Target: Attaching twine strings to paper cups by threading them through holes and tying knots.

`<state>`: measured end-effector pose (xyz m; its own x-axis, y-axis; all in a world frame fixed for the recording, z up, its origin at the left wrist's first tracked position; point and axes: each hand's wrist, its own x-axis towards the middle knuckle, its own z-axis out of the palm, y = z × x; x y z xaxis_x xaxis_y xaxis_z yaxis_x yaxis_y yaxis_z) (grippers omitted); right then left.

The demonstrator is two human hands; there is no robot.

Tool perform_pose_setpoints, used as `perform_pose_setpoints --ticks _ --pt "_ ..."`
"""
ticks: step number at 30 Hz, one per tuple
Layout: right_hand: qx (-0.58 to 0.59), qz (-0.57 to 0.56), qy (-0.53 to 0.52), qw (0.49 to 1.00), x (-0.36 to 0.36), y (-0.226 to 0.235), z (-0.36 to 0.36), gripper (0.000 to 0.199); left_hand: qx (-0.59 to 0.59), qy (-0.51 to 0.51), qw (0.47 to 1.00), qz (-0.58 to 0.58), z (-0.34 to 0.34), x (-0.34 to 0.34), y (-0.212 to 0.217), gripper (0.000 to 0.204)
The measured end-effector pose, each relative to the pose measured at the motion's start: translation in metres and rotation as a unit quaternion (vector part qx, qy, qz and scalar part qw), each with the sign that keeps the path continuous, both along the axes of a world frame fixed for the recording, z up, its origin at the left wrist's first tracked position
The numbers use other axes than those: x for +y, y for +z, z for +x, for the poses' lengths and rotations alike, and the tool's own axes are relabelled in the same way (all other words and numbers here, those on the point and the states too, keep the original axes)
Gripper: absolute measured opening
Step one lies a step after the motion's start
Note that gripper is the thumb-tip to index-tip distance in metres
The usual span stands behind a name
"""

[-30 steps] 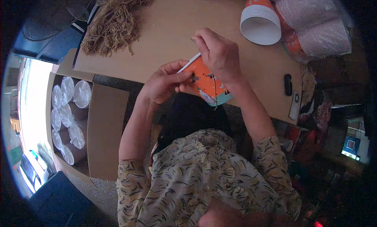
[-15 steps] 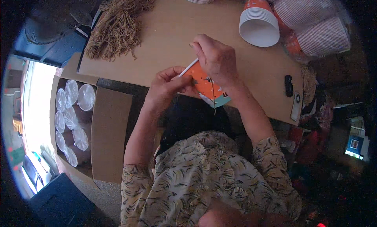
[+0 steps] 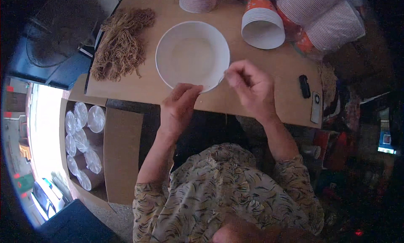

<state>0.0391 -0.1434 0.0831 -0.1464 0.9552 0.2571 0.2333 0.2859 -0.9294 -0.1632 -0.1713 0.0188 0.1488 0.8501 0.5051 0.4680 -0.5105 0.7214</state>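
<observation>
A white paper bowl (image 3: 191,54) faces up toward me over the brown tabletop (image 3: 235,100), its inside bare. My left hand (image 3: 179,110) grips the bowl's near rim with its fingertips. At the right rim my right hand (image 3: 251,91) pinches the edge between thumb and fingers. Whether the bowl rests on the table or is held just above it, I cannot tell.
A bundle of tan fibres (image 3: 122,43) lies at the table's left. Stacks of orange-sided paper bowls (image 3: 263,26) crowd the far right, another stack (image 3: 198,0) at the far edge. A small black object (image 3: 304,85) lies right. A cardboard box with clear lids (image 3: 84,146) stands left of me.
The bowl was tilted with its orange side showing and held close to me; now it is turned with its white inside facing up, farther out over the table. The view has also shifted.
</observation>
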Motion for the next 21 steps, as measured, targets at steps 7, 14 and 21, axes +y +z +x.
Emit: perform_pose_setpoints --ticks 7,14,21 --pt "-0.133 0.004 0.035 0.991 0.003 -0.03 0.005 0.011 0.103 0.031 0.992 0.061 0.011 -0.011 -0.032 0.036" --pt "-0.1 -0.019 0.033 0.994 -0.002 -0.049 -0.002 0.013 0.112 0.035 0.991 0.064 0.012 -0.02 -0.05 0.036" --pt "-0.128 -0.042 0.027 0.991 -0.004 -0.056 -0.007 0.012 0.109 0.046 0.99 0.082 0.008 -0.019 -0.058 0.036"
